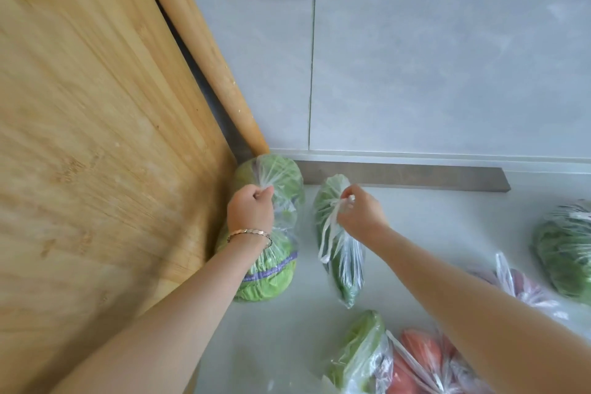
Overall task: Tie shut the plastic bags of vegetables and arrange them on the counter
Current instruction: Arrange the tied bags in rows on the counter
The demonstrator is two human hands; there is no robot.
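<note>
A clear bag holding a pale green cabbage (pixel 271 278) with a purple band stands against the wooden board. My left hand (pixel 251 211) is closed on the gathered plastic at its top. Just to the right lies a narrow bag of dark green vegetables (pixel 343 269), tied with white handles. My right hand (pixel 358 213) pinches its knot. Other bags lie on the grey counter (pixel 287 329): a leafy green bag (pixel 359 352) and a bag of red tomatoes (pixel 422 358) near the front, a reddish bag (pixel 524 291) and a dark leafy bag (pixel 566 253) at right.
A large wooden cutting board (pixel 96 153) leans at the left with a wooden rolling pin (pixel 204 51) behind it. Grey wall tiles (pixel 447 73) rise at the back. A metal strip (pixel 399 177) runs along the counter's rear edge.
</note>
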